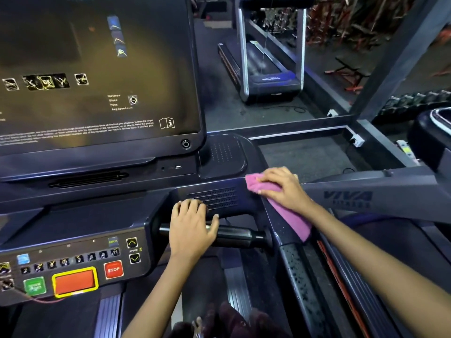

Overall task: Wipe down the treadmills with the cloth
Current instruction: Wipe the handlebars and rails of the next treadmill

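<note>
Both forearms reach up from the bottom edge toward the console (214, 198). On its right corner the right hand (283, 189) presses the pink cloth (288, 213) flat, fingers spread over it and lightly curled at the tips; the cloth's tail trails down the right handrail (300, 276). Just below the console's vent, the left hand (192, 228) rests open over the black grip bar (241, 236), holding nothing that I can see. Left of that bar sits the STOP button (113, 270) among other keys. A careless sweep leftward could press a key, I judge; the loose tail might also snag or slip off the rail.
</note>
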